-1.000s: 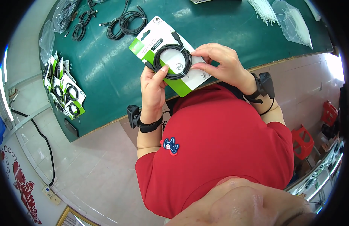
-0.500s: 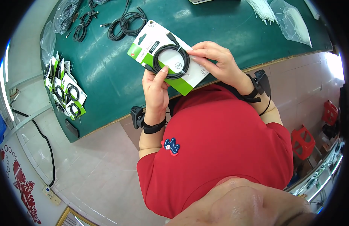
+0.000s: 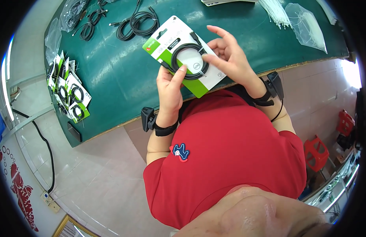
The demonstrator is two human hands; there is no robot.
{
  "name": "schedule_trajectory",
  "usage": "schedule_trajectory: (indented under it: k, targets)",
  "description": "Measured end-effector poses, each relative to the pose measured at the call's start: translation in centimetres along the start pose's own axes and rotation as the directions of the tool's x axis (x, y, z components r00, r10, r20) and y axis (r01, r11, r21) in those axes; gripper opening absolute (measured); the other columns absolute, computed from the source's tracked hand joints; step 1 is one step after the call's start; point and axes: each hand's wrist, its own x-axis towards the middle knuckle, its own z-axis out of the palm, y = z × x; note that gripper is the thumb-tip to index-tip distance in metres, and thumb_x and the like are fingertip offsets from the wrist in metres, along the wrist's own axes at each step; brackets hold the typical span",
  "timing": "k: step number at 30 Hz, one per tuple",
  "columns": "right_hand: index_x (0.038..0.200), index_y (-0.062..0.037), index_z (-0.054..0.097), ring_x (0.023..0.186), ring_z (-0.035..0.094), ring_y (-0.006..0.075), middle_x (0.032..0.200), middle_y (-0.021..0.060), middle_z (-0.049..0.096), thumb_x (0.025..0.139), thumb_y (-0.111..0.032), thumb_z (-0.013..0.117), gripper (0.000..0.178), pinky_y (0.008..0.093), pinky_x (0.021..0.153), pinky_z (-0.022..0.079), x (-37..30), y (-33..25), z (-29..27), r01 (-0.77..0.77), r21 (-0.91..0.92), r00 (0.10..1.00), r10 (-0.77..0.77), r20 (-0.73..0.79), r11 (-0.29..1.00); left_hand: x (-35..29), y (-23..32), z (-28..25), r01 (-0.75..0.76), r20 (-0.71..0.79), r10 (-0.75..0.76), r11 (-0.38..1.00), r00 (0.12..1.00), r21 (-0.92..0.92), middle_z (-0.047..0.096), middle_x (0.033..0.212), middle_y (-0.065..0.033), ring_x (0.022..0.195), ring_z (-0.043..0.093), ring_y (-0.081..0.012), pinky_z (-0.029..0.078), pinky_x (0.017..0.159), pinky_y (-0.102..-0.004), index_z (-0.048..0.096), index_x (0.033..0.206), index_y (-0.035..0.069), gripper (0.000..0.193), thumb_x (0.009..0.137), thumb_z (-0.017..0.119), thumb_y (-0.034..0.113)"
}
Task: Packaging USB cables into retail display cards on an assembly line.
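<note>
Evidently, a Packaging Card (image 3: 187,57) Sat in the Left Hand (image 3: 170,91), With the Right Hand (image 3: 232,59) Open Beside It

The green desk (image 3: 123,79) stretched out beneath, its near edge close to the person's red shirt (image 3: 238,150). Along its left edge, toward the near-left corner, lay a pile of carded cables (image 3: 74,94). Loose black cable coils (image 3: 145,24) sat by the far edge, left of centre, and a clear bag of white zip ties (image 3: 308,33) lay toward the far-right corner.

The card was held over the middle of the desk's near edge, its long axis slanting from far left to near right. The left hand was clamped on its left long side, thumb on the front, other fingers mostly hidden behind. From the right hand's fingers the card lay leftward; that index finger and thumb stood spread apart, the thumb tip over the ring of cable. Whether it pressed there could not be told.

The card's face was white and green, with a dark hanging slot. On it the black charging cable (image 3: 174,60) was wound in a ring, one plug (image 3: 196,38) angled toward the far edge. Pale ties (image 3: 201,73) bound the ring.
</note>
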Motion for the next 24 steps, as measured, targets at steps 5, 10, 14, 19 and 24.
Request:
schedule_trajectory:
  k: [5,10,14,19,24]
  targets:
    - [0.155,-0.0026,0.024,0.089,0.063,0.0088,0.096,0.0078,0.067,0.091,-0.004,0.069,0.078,0.0205,0.075,0.051,0.0,-0.1,-0.3,-0.034,-0.096,0.999,0.034,0.007,0.995,0.4,0.0,-0.4,0.017,0.071,-0.020,0.999,0.997,0.042,0.065,0.120,-0.0109,0.107,0.065,-0.0161,0.052,0.091,-0.0291,0.053,0.127,-0.002,0.034,0.095,0.063,0.002]
    - [0.154,-0.0016,0.027,0.088,0.063,0.0092,0.097,0.0080,0.068,0.091,-0.002,0.067,0.074,0.0210,0.075,0.051,-0.3,-0.3,0.2,-0.009,0.028,0.999,0.010,-0.039,1.000,0.5,0.4,-0.4,-0.018,0.108,0.011,0.998,0.994,0.063,0.065,0.123,-0.0119,0.111,0.064,-0.0186,0.051,0.097,-0.0328,0.053,0.129,-0.003,0.037,0.095,0.065,0.003]
    - [0.153,-0.0007,0.029,0.088,0.064,0.0095,0.098,0.0086,0.068,0.092,-0.003,0.067,0.072,0.0215,0.075,0.051,0.1,-0.2,0.0,0.000,0.053,1.000,-0.001,0.004,0.999,0.7,0.7,-0.4,-0.002,0.097,-0.004,0.998,0.995,0.069,0.064,0.124,-0.0137,0.114,0.063,-0.0197,0.050,0.100,-0.0335,0.050,0.132,-0.004,0.042,0.094,0.067,0.002]
    - [0.151,0.0003,0.033,0.088,0.064,0.0098,0.100,0.0090,0.067,0.093,-0.004,0.067,0.067,0.0217,0.076,0.051,0.6,-0.4,0.6,0.054,0.055,0.997,-0.052,-0.050,0.997,0.5,0.9,0.2,-0.042,0.075,0.038,0.998,0.996,0.052,0.064,0.125,-0.0154,0.115,0.063,-0.0203,0.050,0.100,-0.0338,0.048,0.135,-0.005,0.047,0.092,0.068,0.001]
    - [0.148,0.0003,0.037,0.085,0.063,0.0088,0.101,0.0084,0.067,0.095,-0.002,0.066,0.061,0.0209,0.074,0.051,1.4,-0.6,1.5,0.090,-0.007,0.994,-0.090,-0.056,0.996,0.5,1.0,-0.3,-0.051,-0.007,0.051,0.998,0.999,-0.041,0.064,0.123,-0.0154,0.114,0.063,-0.0201,0.050,0.100,-0.0341,0.047,0.136,-0.006,0.049,0.092,0.068,-0.001]
